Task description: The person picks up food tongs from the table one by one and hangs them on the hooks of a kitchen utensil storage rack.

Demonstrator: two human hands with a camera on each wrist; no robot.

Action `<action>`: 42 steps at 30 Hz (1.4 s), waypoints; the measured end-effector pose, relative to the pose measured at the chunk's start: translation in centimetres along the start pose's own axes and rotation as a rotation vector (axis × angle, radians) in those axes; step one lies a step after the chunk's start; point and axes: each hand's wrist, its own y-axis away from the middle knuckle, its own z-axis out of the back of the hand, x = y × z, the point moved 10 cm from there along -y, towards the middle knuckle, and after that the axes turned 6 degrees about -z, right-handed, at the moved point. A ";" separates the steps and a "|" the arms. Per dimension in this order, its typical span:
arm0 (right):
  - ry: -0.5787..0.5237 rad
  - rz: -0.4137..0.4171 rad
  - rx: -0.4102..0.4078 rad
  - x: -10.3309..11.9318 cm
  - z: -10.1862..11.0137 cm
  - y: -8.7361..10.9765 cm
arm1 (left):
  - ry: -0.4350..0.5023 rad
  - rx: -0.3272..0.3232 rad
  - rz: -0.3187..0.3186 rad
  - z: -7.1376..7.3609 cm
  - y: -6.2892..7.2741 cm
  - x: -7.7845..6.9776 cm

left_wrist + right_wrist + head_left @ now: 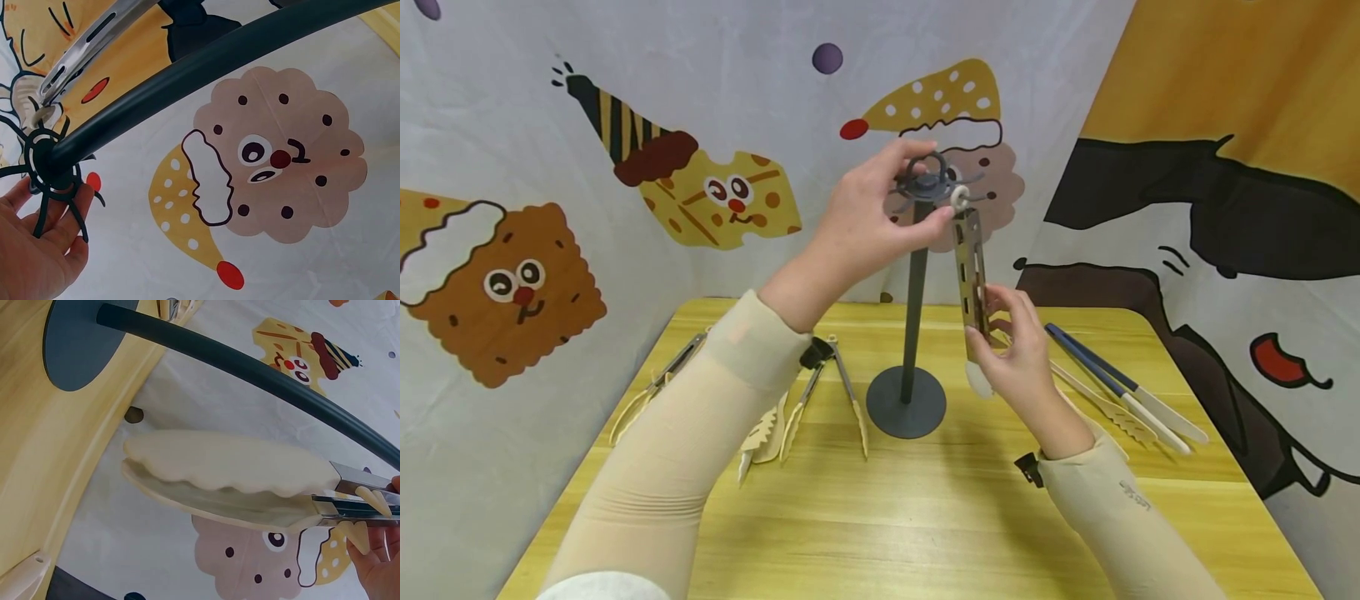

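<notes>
A dark grey utensil stand [917, 300] with a round base and a ring of hooks on top stands on the table. My left hand [876, 196] grips its top, fingers about the hooks and top loop. My right hand [1021, 358] holds metal kitchen tongs [972, 267] by the arms, heads hanging down. The tongs' pale end ring [959, 197] is at a hook on the stand's right side; the left wrist view shows this ring [41, 115] against a hook. Cream scalloped tong heads [231, 462] lie nearly closed together in the right wrist view.
Spread tongs [847, 392] lie left of the base, beside cream utensil heads [767, 433] partly behind my left arm. Farther left are more tongs [658, 385]. On the right lie blue-handled tongs [1120, 383] and a cream slotted-head utensil [1123, 417]. A printed curtain [752, 50] backs the table.
</notes>
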 end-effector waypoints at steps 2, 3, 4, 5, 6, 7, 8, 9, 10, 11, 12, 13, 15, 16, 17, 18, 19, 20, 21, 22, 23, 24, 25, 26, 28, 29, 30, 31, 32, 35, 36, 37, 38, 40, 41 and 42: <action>-0.009 -0.004 0.004 -0.1 -0.2 0.0 | -0.002 0.001 0.001 0.0 0.0 0.0; -0.011 -0.004 0.005 -0.1 -0.2 0.0 | -0.003 0.002 0.002 0.0 0.0 0.0; -0.015 -0.006 0.008 -0.1 -0.3 0.0 | -0.004 0.004 0.002 0.0 0.0 0.0; -0.015 -0.007 0.010 -0.2 -0.4 0.0 | -0.006 0.005 0.004 0.0 0.0 0.1; -0.014 -0.009 0.013 -0.2 -0.5 0.0 | -0.007 0.006 0.005 0.0 0.0 0.1; -0.012 -0.011 0.017 -0.3 -0.6 0.0 | -0.008 0.007 0.005 -0.1 0.0 0.1; -0.011 -0.014 0.020 -0.3 -0.7 0.0 | -0.010 0.007 0.005 -0.1 0.0 0.1; -0.008 -0.017 0.024 -0.3 -0.8 0.0 | -0.009 0.007 0.004 -0.1 0.0 0.1; -0.007 -0.023 0.030 -0.3 -1.0 0.0 | -0.009 0.006 0.002 -0.1 0.0 0.1; -0.007 -0.029 0.035 -0.4 -1.1 0.0 | -0.009 0.006 0.000 -0.1 0.0 0.1; -0.009 -0.035 0.041 -0.3 -1.3 0.0 | -0.010 0.005 -0.003 -0.1 0.0 0.1; -0.010 -0.042 0.048 -0.3 -1.4 0.0 | -0.011 0.005 -0.005 -0.1 0.0 0.1; -0.013 -0.055 0.062 -0.3 -1.8 0.0 | -0.012 0.005 -0.009 -0.2 0.0 0.0; -0.017 -0.061 0.068 -0.3 -1.9 0.0 | -0.012 0.005 -0.012 -0.2 0.0 0.0; -0.017 -0.066 0.072 -0.3 -2.0 0.0 | -0.010 0.005 -0.014 -0.2 0.0 -0.1; -0.017 -0.069 0.076 -0.4 -2.1 0.1 | -0.007 0.004 -0.016 -0.2 0.0 -0.1; -0.015 -0.072 0.078 -0.4 -2.2 0.1 | -0.003 0.003 -0.018 -0.2 0.0 -0.1; -0.016 -0.074 0.080 -0.4 -2.3 0.1 | 0.001 0.001 -0.019 -0.2 0.0 -0.1; -0.016 -0.076 0.081 -0.4 -2.3 0.1 | 0.005 -0.001 -0.023 -0.2 0.0 -0.2; -0.014 -0.080 0.082 -0.5 -2.3 0.0 | 0.007 -0.004 -0.026 -0.2 0.0 -0.2; -0.015 -0.084 0.084 -0.5 -2.4 0.0 | 0.010 -0.005 -0.029 -0.2 0.0 -0.2; -0.016 -0.089 0.086 -0.5 -2.4 0.0 | 0.010 -0.006 -0.031 -0.1 0.0 -0.2; -0.016 -0.094 0.088 -0.5 -2.4 0.0 | 0.010 -0.007 -0.033 -0.1 0.0 -0.3; -0.018 -0.099 0.092 -0.4 -2.4 0.0 | 0.012 -0.008 -0.036 -0.1 0.0 -0.3; -0.030 -0.106 0.099 0.1 -2.4 0.0 | 0.011 -0.009 -0.042 -0.2 0.0 -0.3; -0.038 -0.103 0.103 0.6 -2.4 -0.1 | 0.010 -0.008 -0.043 -0.2 0.0 -0.3; -0.045 -0.100 0.107 1.1 -2.3 -0.2 | 0.009 -0.008 -0.046 -0.2 0.0 -0.3; -0.049 -0.097 0.112 1.6 -2.3 -0.2 | 0.008 -0.009 -0.048 -0.2 0.0 -0.3; -0.052 -0.092 0.117 2.0 -2.3 -0.3 | 0.008 -0.009 -0.050 -0.2 0.0 -0.3; -0.028 -0.092 0.133 2.4 -2.5 -0.4 | 0.007 -0.014 -0.053 -0.1 0.0 -0.3; -0.011 -0.098 0.141 2.1 -2.6 -0.4 | 0.010 -0.016 -0.054 -0.1 0.0 -0.3; 0.009 -0.105 0.148 1.7 -2.7 -0.4 | 0.012 -0.017 -0.054 -0.1 0.0 -0.3; 0.023 -0.109 0.155 1.3 -2.9 -0.4 | 0.013 -0.019 -0.054 -0.1 0.0 -0.3; 0.038 -0.116 0.172 0.4 -3.2 -0.4 | 0.015 -0.020 -0.054 -0.1 0.0 -0.3; 0.042 -0.117 0.179 0.1 -3.3 -0.4 | 0.015 -0.020 -0.054 -0.1 0.0 -0.3; 0.050 -0.117 0.186 0.0 -3.3 -0.4 | 0.014 -0.020 -0.055 -0.1 0.0 -0.3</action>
